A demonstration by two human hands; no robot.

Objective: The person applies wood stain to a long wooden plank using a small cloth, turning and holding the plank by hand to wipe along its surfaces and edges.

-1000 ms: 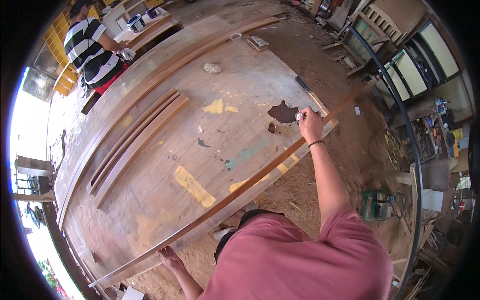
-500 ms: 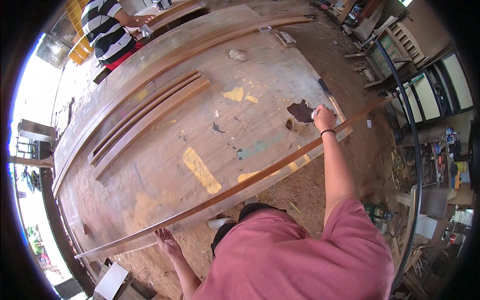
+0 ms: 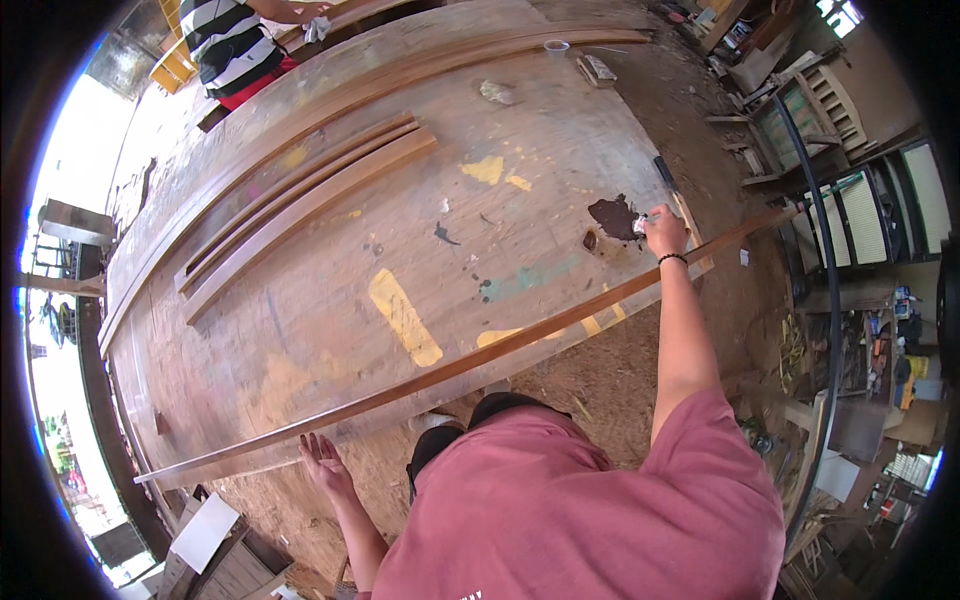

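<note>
A long, narrow brown wood strip [image 3: 470, 372] runs slantwise along the near side of the worktable. My right hand [image 3: 666, 232], with a dark bead bracelet at the wrist, pinches a small crumpled white wad [image 3: 640, 226]. That wad is down at the right edge of a dark brown wet patch [image 3: 614, 216] on the tabletop. A smaller brown spot [image 3: 590, 240] lies just left of it. Near the strip's left part, my left hand [image 3: 326, 470] is open, palm up and fingers spread. Its fingertips are at the strip's near edge; contact cannot be made out.
The paint-marked worktable [image 3: 340, 235] carries more wood strips [image 3: 325, 215], a clear plastic lid [image 3: 556, 46], a crumpled pale wad [image 3: 497, 93] and a small block [image 3: 597, 70]. Across it stands a person in a striped shirt [image 3: 230, 45]. The strip's right end reaches beyond the table.
The whole view has shifted slightly. My right hand still has the white wad at the dark patch, and my left hand stays open by the strip. The other person's arm has moved a little.
</note>
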